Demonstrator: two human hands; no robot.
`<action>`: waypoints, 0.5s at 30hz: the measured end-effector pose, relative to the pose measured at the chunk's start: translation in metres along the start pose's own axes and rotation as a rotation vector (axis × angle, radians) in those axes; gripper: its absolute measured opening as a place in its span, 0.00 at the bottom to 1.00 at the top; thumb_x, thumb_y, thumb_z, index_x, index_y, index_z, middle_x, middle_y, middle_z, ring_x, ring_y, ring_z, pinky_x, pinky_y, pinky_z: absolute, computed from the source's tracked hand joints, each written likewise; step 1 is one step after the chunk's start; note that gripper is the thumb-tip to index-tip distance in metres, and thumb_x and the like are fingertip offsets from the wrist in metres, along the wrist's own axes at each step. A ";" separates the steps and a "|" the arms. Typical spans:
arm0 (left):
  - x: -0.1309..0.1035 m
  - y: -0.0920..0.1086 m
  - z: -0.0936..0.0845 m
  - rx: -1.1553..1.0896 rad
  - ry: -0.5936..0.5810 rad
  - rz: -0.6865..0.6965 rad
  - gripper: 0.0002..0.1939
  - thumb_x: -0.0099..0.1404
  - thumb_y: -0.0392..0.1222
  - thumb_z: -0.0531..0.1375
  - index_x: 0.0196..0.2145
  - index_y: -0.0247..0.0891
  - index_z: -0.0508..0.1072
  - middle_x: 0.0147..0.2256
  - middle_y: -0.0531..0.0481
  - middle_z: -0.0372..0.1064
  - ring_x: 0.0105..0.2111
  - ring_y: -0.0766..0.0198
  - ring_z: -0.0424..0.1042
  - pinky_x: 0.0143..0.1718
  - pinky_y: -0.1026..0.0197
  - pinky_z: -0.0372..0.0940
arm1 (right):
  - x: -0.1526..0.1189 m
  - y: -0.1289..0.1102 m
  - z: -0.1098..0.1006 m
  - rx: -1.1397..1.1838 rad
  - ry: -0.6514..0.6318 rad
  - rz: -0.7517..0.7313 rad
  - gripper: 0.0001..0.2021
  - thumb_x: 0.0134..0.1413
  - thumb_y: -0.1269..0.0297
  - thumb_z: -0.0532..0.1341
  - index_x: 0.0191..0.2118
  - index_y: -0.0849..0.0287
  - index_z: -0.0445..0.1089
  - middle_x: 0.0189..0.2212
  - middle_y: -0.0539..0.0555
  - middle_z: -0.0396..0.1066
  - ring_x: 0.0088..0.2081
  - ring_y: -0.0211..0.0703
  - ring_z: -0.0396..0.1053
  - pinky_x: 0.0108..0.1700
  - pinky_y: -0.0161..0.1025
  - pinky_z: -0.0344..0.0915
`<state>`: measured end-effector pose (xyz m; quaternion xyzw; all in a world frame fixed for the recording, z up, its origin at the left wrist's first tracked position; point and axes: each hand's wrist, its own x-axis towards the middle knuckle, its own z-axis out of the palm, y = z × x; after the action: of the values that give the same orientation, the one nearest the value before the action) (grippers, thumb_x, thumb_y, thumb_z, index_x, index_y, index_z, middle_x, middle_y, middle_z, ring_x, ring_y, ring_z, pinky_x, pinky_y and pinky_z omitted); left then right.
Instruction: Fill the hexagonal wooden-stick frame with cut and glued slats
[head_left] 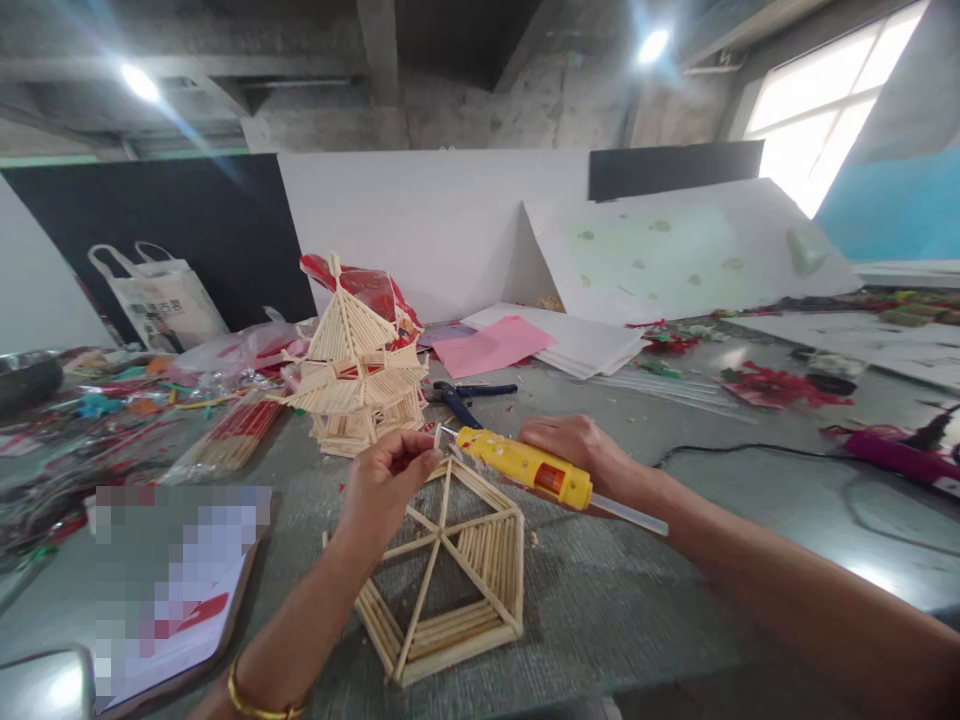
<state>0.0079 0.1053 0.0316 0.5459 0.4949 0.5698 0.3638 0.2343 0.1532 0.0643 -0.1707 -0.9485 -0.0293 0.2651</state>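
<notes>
My right hand (574,450) grips a yellow hot glue gun (517,465), with a clear glue stick (630,513) poking out of its back end. The gun's nozzle points left, right by the fingertips of my left hand (394,475). Those fingertips pinch a short wooden stick (437,436), held upright at the nozzle; whether the two touch I cannot tell. Below my hands a six-sided stick frame (440,535) lies flat, with spokes meeting in the middle. Rows of sticks fill some of its sections; my left hand and forearm cover its upper left part.
A pagoda-like stick model (360,370) stands behind my left hand, with dark-handled pliers (465,395) beside it. Bagged sticks (236,430) and a tablet-like device (202,600) lie left. Pink paper (495,345) is at the back; a black cord (750,452) crosses the right.
</notes>
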 end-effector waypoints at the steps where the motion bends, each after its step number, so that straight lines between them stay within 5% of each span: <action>1: 0.000 0.000 0.000 -0.008 0.002 0.002 0.11 0.51 0.44 0.63 0.29 0.34 0.69 0.22 0.57 0.62 0.22 0.72 0.58 0.23 0.69 0.53 | 0.000 0.000 0.000 0.004 0.005 -0.002 0.10 0.53 0.63 0.52 0.24 0.58 0.55 0.21 0.48 0.57 0.22 0.34 0.53 0.25 0.32 0.49; 15: 0.000 -0.002 0.000 -0.024 0.039 0.019 0.10 0.50 0.42 0.64 0.29 0.35 0.71 0.24 0.55 0.65 0.23 0.72 0.61 0.24 0.70 0.56 | -0.001 -0.001 0.000 0.035 0.005 0.001 0.10 0.55 0.62 0.51 0.25 0.59 0.54 0.21 0.47 0.54 0.23 0.33 0.51 0.25 0.32 0.49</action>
<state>0.0073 0.1063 0.0295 0.5353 0.4898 0.5894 0.3552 0.2344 0.1522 0.0637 -0.1664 -0.9482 -0.0132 0.2703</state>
